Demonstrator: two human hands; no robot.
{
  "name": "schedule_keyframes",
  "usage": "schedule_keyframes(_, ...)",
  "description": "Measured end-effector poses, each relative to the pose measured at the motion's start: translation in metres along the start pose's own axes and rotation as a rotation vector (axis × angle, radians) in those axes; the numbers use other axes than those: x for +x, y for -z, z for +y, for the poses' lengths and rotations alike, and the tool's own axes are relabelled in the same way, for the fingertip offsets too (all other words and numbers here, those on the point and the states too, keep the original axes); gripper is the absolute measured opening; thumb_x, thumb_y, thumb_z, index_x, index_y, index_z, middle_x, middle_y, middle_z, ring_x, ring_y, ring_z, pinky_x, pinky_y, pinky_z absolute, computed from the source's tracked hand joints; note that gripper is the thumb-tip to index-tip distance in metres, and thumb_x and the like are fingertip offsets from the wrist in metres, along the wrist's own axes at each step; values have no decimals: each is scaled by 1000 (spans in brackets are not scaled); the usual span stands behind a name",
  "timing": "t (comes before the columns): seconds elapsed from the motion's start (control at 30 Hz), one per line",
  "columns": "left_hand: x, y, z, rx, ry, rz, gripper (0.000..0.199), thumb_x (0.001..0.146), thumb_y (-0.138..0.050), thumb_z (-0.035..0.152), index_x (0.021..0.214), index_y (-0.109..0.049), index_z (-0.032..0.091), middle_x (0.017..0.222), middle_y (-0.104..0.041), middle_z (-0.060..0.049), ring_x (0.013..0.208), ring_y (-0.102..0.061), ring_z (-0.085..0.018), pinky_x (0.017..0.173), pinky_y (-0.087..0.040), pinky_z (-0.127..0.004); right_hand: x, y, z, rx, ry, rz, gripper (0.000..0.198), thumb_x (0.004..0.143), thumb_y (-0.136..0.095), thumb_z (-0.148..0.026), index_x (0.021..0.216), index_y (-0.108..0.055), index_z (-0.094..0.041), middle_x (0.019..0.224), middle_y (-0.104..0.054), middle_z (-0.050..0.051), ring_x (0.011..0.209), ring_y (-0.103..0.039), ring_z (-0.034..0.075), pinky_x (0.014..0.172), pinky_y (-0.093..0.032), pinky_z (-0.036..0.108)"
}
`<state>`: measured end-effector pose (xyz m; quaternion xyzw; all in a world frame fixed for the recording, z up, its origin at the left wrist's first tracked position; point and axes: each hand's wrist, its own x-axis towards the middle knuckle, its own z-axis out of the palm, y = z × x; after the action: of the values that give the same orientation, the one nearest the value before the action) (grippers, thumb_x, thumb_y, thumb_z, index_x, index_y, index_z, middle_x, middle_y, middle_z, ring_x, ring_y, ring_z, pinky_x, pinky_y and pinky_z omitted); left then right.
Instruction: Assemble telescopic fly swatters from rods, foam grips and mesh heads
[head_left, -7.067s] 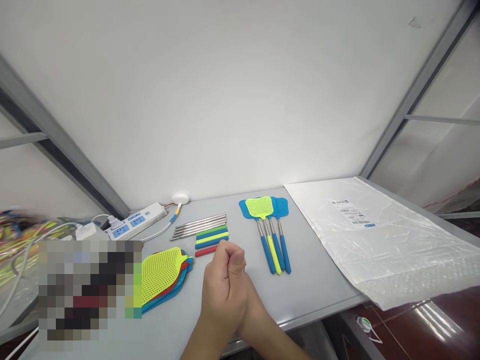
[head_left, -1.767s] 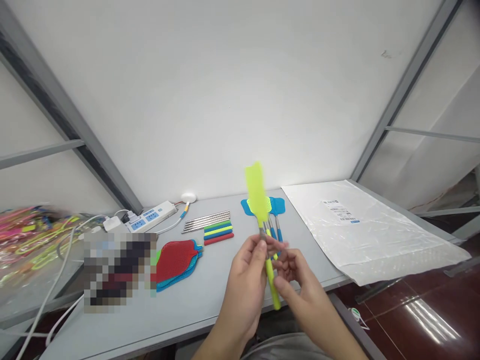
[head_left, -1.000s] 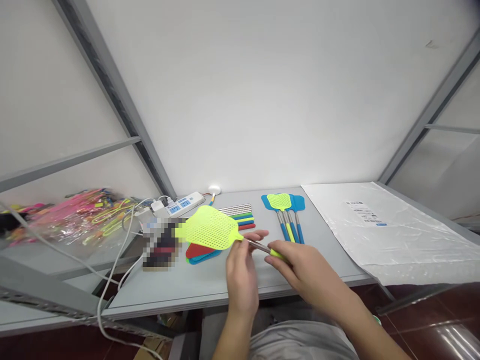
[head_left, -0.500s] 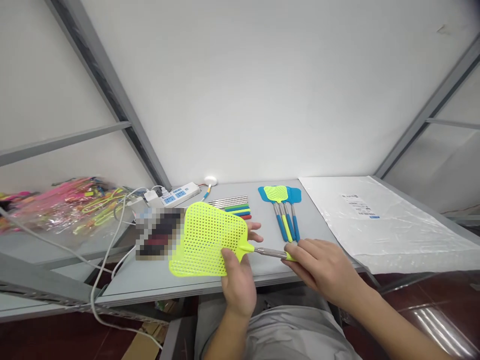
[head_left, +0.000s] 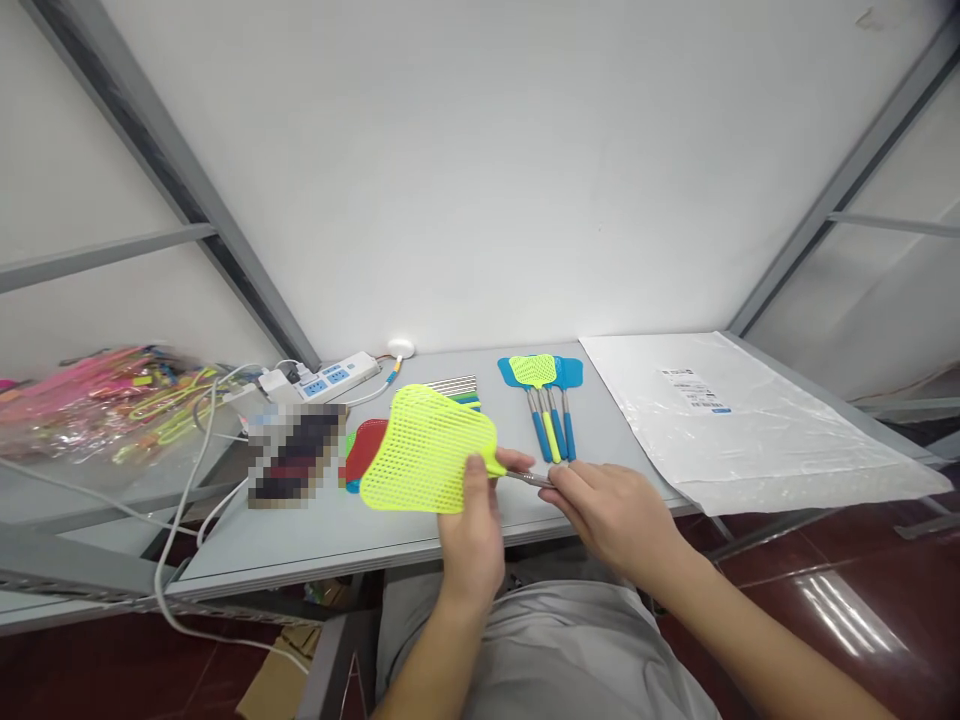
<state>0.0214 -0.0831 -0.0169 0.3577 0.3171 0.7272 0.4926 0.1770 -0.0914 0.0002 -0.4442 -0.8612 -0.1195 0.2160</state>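
A yellow-green fly swatter (head_left: 427, 450) is held between both hands above the front of the table. My left hand (head_left: 474, 530) is closed on its perforated head near the neck, thumb on top and fingers behind. My right hand (head_left: 611, 515) wraps round the handle end, and a short piece of metal shaft shows between the hands. Beyond them lie several finished-looking swatters with blue heads (head_left: 570, 373) and one yellow-green head (head_left: 532, 370), handles toward me. Red swatter heads (head_left: 366, 448) lie partly hidden behind the held one, near metal rods and coloured handles (head_left: 461, 390).
A white power strip (head_left: 337, 378) with plugs and cables stands at the back left. A blurred-out dark object (head_left: 296, 455) lies before it. Plastic bags of colourful items (head_left: 150, 405) are at far left. A white bubble mailer (head_left: 742, 420) covers the table's right side.
The swatter's head has turned and shifted slightly, uncovering red heads behind it. My left fingers have closed in toward the neck. The whole view has shifted a little.
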Motion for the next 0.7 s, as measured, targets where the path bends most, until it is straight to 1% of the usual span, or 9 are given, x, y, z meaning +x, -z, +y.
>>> schedule_keyframes(0.13,32,24,26,-153,-60,200,23,88,-66,41,96,-65,20,80,-68,-1,72,-66,-14,67,-51,-26,-7,-5,30,-78,33,2,33,103,-39,-36,81,-58,-20,67,-59,0,57,-51,13,57,-25,30)
schedule_keyframes(0.17,40,32,35,-191,-85,260,21,88,-67,38,97,-65,20,78,-68,0,70,-66,-13,68,-51,-25,-10,-6,38,-94,40,13,34,103,-39,-35,79,-57,-20,66,-58,0,57,-51,13,57,-26,30)
schedule_keyframes(0.23,55,50,52,-255,-88,328,18,89,-65,36,91,-65,18,76,-66,0,70,-64,-12,65,-50,-23,-14,-5,52,-132,53,28,33,103,-41,-34,78,-57,-20,66,-56,0,57,-49,13,58,-27,29)
schedule_keyframes(0.3,64,64,66,-296,-123,409,16,91,-62,33,89,-65,17,73,-64,1,68,-63,-10,65,-50,-22,-17,-2,60,-166,64,45,32,102,-42,-34,78,-58,-20,66,-56,0,57,-48,14,58,-28,29)
schedule_keyframes(0.4,67,72,71,-308,-169,474,16,91,-61,33,88,-65,18,72,-64,2,69,-63,-10,69,-52,-24,-17,7,61,-182,59,65,30,102,-44,-33,80,-60,-20,67,-56,1,59,-47,14,59,-29,29)
schedule_keyframes(0.47,61,67,63,-255,-176,418,21,90,-63,37,86,-66,17,77,-67,0,73,-64,-12,70,-52,-24,-17,11,56,-176,28,68,28,102,-44,-33,85,-61,-20,69,-57,1,60,-49,15,59,-29,30)
schedule_keyframes(0.53,50,55,47,-155,-147,285,25,88,-65,42,87,-68,17,87,-70,-4,79,-64,-13,70,-52,-25,-16,13,51,-170,6,64,25,102,-43,-32,91,-62,-20,72,-59,2,62,-51,15,58,-29,30)
schedule_keyframes(0.6,35,41,30,-88,-47,162,32,88,-63,48,91,-69,17,94,-72,-7,83,-65,-15,70,-51,-25,-16,13,46,-172,9,62,24,102,-42,-31,96,-63,-19,74,-61,2,62,-52,15,57,-29,30)
schedule_keyframes(0.7,16,25,11,-13,71,34,34,91,-59,50,95,-70,19,101,-72,-9,95,-64,-19,75,-50,-27,-14,10,39,-191,24,84,25,103,-41,-31,99,-62,-19,73,-60,1,59,-52,15,56,-29,31)
